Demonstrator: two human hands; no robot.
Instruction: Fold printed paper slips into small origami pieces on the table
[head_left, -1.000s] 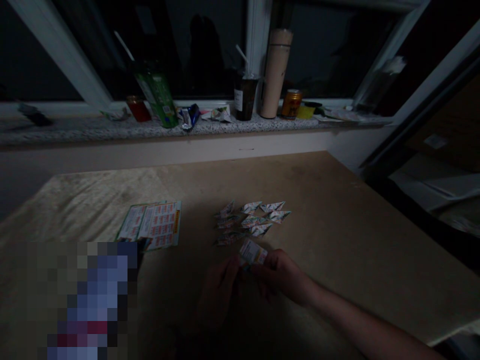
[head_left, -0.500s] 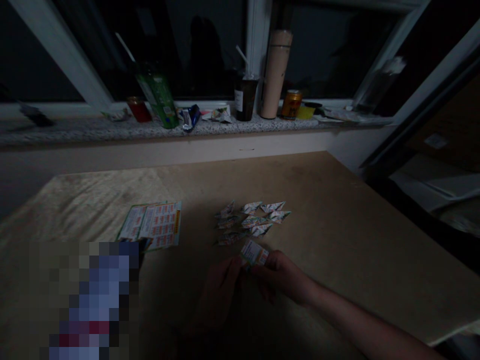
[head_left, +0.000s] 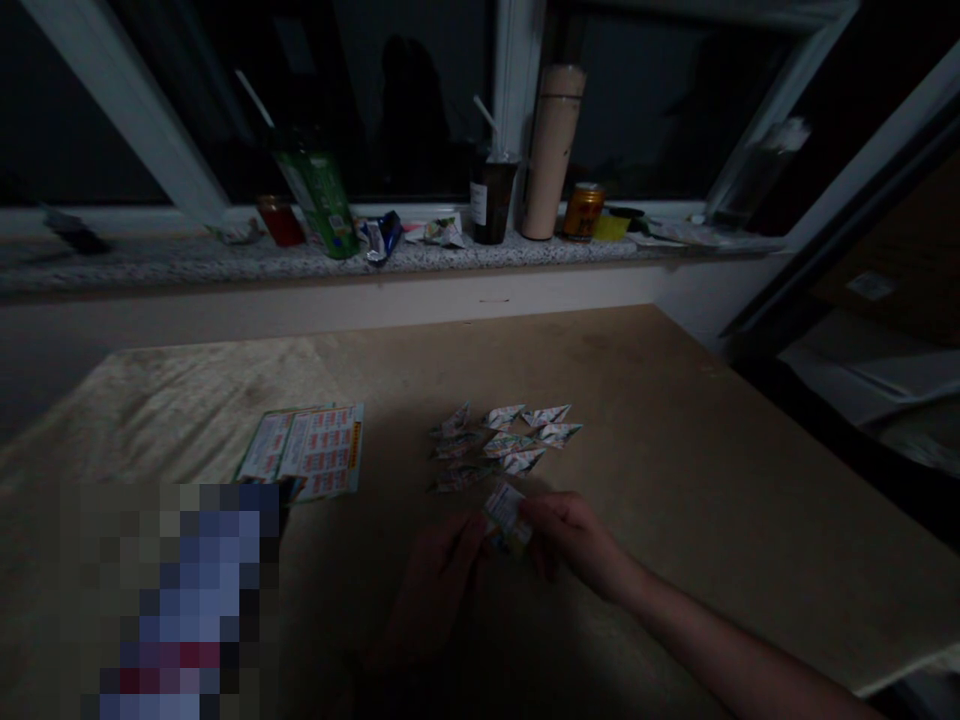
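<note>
Between my hands is a small folded piece of printed paper (head_left: 505, 506), held low over the table. My left hand (head_left: 444, 560) pinches its left edge, in deep shadow. The fingers of my right hand (head_left: 574, 530) are closed on its right side, thumb on top. Just beyond the paper lie several folded paper pieces (head_left: 511, 443) with pointed ends, made of similar printed paper and grouped closely. Further left, flat printed sheets (head_left: 319, 450) with red and white blocks overlap each other on the table.
The tan table (head_left: 675, 450) reaches to the wall. On the stone windowsill (head_left: 435, 258) stand a green bottle (head_left: 319, 205), a red-filled jar (head_left: 280, 222), a dark cup (head_left: 491, 200) with a straw, a pink flask (head_left: 553, 150) and a gold can (head_left: 583, 212). A pixelated patch hides the lower left.
My right hand has shifted its grip up along the folded paper, its thumb now nearer the top. The paper has turned slightly. My left hand stays almost in place.
</note>
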